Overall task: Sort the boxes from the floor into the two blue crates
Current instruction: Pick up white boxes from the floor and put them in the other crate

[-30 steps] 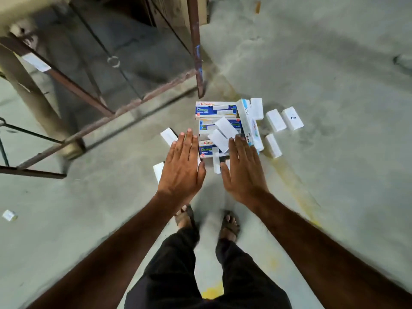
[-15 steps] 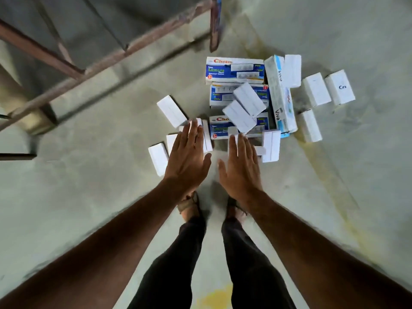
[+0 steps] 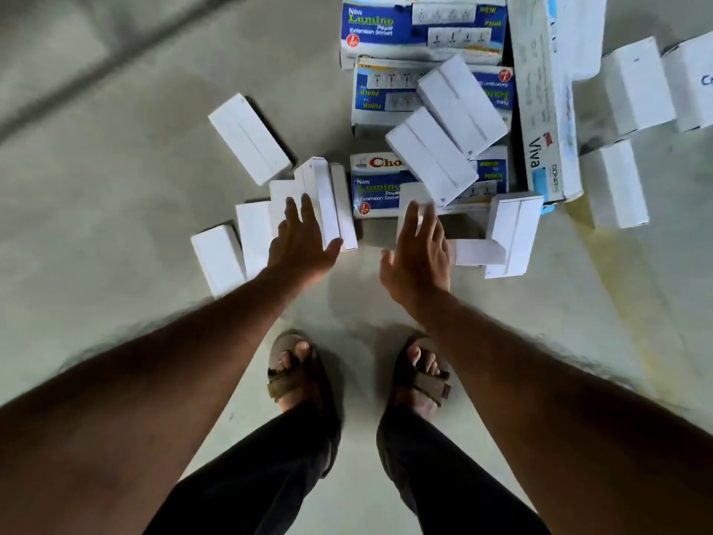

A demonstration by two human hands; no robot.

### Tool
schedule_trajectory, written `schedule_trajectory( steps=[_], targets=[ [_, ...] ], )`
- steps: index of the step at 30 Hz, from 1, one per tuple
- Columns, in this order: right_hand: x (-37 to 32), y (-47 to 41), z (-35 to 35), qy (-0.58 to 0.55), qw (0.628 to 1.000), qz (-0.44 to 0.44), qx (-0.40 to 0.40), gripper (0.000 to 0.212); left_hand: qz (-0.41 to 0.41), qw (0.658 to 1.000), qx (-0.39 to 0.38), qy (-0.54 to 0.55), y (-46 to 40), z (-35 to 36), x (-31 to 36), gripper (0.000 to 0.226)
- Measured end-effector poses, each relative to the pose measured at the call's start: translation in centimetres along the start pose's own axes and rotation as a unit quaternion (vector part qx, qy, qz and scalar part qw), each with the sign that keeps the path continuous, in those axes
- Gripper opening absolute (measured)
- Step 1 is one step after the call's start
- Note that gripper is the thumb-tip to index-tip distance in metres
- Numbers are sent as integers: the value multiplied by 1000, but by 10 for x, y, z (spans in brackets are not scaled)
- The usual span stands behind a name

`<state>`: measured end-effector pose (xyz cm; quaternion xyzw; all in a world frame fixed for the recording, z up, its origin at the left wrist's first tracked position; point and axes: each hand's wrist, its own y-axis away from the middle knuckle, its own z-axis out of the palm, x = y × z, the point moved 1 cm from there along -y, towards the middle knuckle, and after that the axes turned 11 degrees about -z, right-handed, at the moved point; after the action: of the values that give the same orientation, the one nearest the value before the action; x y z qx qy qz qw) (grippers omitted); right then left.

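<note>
Reaching over smooth grey concrete floor (image 3: 115, 187), we note left hand (image 3: 301, 245) and right hand (image 3: 418, 256) both released, fingers straight; three glossy blue printed cartons (image 3: 386, 28) and matte white rectangular boxes (image 3: 249, 139) lie just beyond the fingertips.

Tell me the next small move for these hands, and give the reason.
Probably close the left hand on the upright white box at its fingertips. Both hands are open and hold nothing, and the right hand hovers beside the printed box, so no box has been lifted.
</note>
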<state>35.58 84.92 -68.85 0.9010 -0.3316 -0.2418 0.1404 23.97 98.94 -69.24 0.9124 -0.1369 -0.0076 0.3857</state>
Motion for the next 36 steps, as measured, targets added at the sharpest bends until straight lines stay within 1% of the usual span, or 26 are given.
schedule_trajectory(
  steps=[2, 4, 5, 7, 10, 11, 12, 15, 17, 19, 22, 25, 26, 28, 29, 31, 32, 34, 36],
  targets=[
    [4, -16, 15, 7, 999, 17, 27, 92, -34, 998, -10, 43, -25, 14, 0, 102],
    [7, -31, 25, 33, 996, 32, 78, 93, -69, 993, -23, 94, -46, 26, 0, 106],
    [8, -37, 28, 41, 993, 41, 99, 95, -80, 990, -29, 114, -54, 30, 1, 105],
    [11, -47, 31, 42, 989, 72, 121, 101, -83, 988, -8, 130, -63, 37, 3, 94],
    [20, -57, 34, 20, 980, 165, 112, 100, -81, 986, 28, 141, -69, 41, 5, 81],
    [24, -58, 35, 7, 976, 191, 100, 96, -82, 985, 29, 151, -70, 42, 5, 78],
    [26, -58, 36, 2, 977, 197, 85, 91, -85, 983, 26, 161, -70, 42, 5, 75],
    [25, -53, 34, 20, 990, 131, 45, 74, -101, 975, 6, 196, -68, 36, -2, 64],
    [17, -46, 26, 22, 994, 96, 41, 69, -119, 969, 4, 219, -62, 26, -9, 56],
    [5, -38, 10, 13, 995, 85, 43, 68, -137, 961, 2, 240, -48, 11, -12, 51],
    [-14, -22, -27, -24, 994, 93, 45, 68, -149, 954, 8, 259, -12, -20, -5, 51],
    [-29, 3, -78, -71, 992, 91, 56, 66, -118, 952, 21, 283, 39, -61, 13, 50],
    [-30, 8, -85, -77, 991, 88, 60, 64, -105, 950, 28, 291, 48, -65, 17, 49],
    [-44, 34, -155, -93, 988, 93, 85, 63, -76, 946, 30, 314, 99, -118, 32, 52],
    [-45, 37, -162, -93, 987, 89, 94, 66, -83, 938, 27, 336, 108, -122, 33, 57],
    [-56, 61, -237, -111, 983, 83, 119, 74, -63, 922, 28, 382, 161, -179, 51, 65],
    [-60, 72, -260, -121, 981, 78, 128, 77, -56, 908, 19, 414, 178, -191, 54, 65],
    [-67, 95, -320, -144, 974, 60, 164, 76, -23, 877, -9, 480, 223, -233, 72, 58],
    [-74, 118, -370, -156, 965, 55, 205, 71, 9, 859, -38, 510, 261, -268, 87, 42]
  ],
)
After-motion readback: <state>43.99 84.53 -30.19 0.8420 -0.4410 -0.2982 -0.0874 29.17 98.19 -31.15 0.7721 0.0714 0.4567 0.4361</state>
